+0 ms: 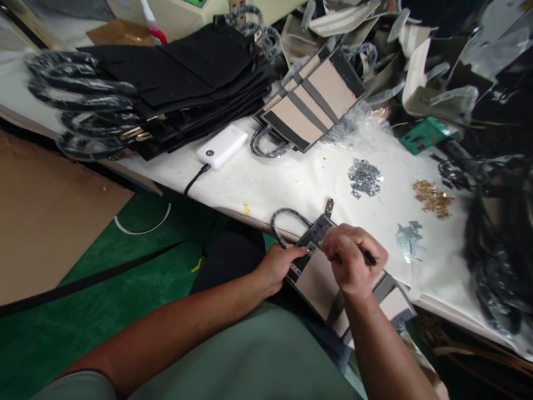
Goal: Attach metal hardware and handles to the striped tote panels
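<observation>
A: Take the heap of silver-coloured pieces (365,178) on the worktop (266,186) as the landmark. Where's the beige-and-grey panel (318,280)?

B: On the person's side of the heap, at the worktop's near edge and reaching over the lap.

A: And the left grip?

B: The left hand (278,269) is clamped on the panel's left edge, thumb on top beside a small metal plate (311,249). The fingers go out of sight underneath.

A: The right one?

B: The right hand (353,258) is wrapped round a dark tool (368,255), above the panel, with the working end towards that plate. I can't tell whether it touches. Most of the panel stretches away to the right of the left grip, passing below the right hand; its looped handle (287,210) sticks out beyond the left thumb.

A: Anything else around the heap?

B: Gold-coloured pieces (433,198) to its right, a white power bank (222,145) well to its left.
</observation>
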Demonstrator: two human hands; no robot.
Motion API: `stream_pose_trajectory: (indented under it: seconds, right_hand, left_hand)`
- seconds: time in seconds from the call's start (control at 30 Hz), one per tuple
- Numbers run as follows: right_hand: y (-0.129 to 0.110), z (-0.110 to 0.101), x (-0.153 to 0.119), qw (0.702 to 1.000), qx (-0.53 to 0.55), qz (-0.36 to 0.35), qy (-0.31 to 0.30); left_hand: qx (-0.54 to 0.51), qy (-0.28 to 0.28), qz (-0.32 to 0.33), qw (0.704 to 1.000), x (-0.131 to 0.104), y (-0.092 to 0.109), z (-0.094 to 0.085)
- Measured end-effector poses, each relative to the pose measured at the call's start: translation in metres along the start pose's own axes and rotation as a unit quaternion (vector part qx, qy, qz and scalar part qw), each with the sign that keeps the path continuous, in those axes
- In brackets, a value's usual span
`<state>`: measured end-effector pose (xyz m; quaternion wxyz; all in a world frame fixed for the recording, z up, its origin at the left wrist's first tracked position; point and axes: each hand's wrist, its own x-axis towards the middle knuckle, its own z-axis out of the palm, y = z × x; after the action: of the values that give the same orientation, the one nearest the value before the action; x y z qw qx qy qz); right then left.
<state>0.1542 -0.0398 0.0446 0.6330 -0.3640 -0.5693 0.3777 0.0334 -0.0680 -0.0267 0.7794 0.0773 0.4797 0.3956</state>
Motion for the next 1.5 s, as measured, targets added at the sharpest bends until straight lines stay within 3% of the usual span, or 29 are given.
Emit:
stream_pose_trajectory:
  seconds: [0.1, 0.23, 0.33, 0.4, 0.5, 0.6, 0.67, 0.87, 0.97, 1.03, 1.13, 1.17, 1.23, 1.33, 1.4, 1.5]
  right_hand:
    - [0.000, 0.000, 0.001, 0.998, 0.035, -0.043, 0.019]
    - [0.008, -0.001, -0.008, 0.999, -0.003, 0.037, 0.003]
    - [0.009, -0.022, -0.007, 0.998, -0.045, 0.024, 0.033]
    - [0.006, -0.044, 0.004, 0.989, -0.131, -0.013, 0.070]
    - [0.004, -0.077, 0.028, 0.931, -0.355, -0.034, 0.078]
    - [0.013, -0.092, 0.040, 0.856, -0.516, -0.026, 0.008]
    - [0.021, -0.091, 0.031, 0.844, -0.534, -0.039, -0.026]
    - [0.041, -0.070, -0.034, 0.865, -0.496, -0.018, -0.076]
    - [0.046, -0.066, -0.042, 0.867, -0.496, -0.003, -0.054]
    - [0.046, -0.065, -0.039, 0.870, -0.492, 0.003, -0.040]
    - [0.045, -0.064, -0.032, 0.870, -0.493, 0.007, -0.029]
    - [0.045, -0.063, -0.031, 0.868, -0.496, 0.008, -0.026]
    - [0.045, -0.062, -0.030, 0.864, -0.503, 0.010, -0.018]
    - [0.048, -0.062, -0.028, 0.860, -0.510, 0.012, -0.012]
    - [0.049, -0.063, -0.026, 0.858, -0.514, 0.013, -0.020]
    - [0.051, -0.063, -0.024, 0.854, -0.519, 0.015, -0.025]
  left_hand:
    - [-0.003, -0.008, 0.000, 1.000, 0.000, -0.001, 0.000]
    - [-0.004, 0.008, 0.016, 1.000, -0.001, 0.000, 0.000]
    - [0.005, -0.004, 0.002, 1.000, -0.001, 0.001, -0.001]
    - [0.007, -0.014, 0.000, 1.000, 0.000, 0.001, -0.003]
    - [0.017, -0.017, 0.000, 1.000, 0.001, 0.000, -0.006]
    - [0.034, -0.010, -0.001, 0.999, -0.001, 0.001, -0.006]
    - [0.044, -0.008, 0.001, 0.999, -0.001, 0.002, -0.005]
    - [0.068, -0.015, 0.005, 0.998, -0.001, 0.003, -0.006]
    - [0.189, -0.060, 0.019, 0.980, -0.011, 0.014, -0.016]
    - [0.375, -0.069, 0.082, 0.921, -0.025, 0.027, -0.027]
    - [0.629, 0.000, 0.279, 0.726, -0.049, 0.047, -0.038]
    - [0.661, 0.012, 0.351, 0.663, -0.054, 0.053, -0.038]
    - [0.677, -0.004, 0.468, 0.568, -0.055, 0.060, -0.028]
    - [0.698, -0.069, 0.525, 0.482, -0.032, 0.064, -0.003]
    - [0.731, -0.106, 0.497, 0.457, -0.008, 0.065, 0.013]
    - [0.760, -0.120, 0.459, 0.443, 0.017, 0.068, 0.023]
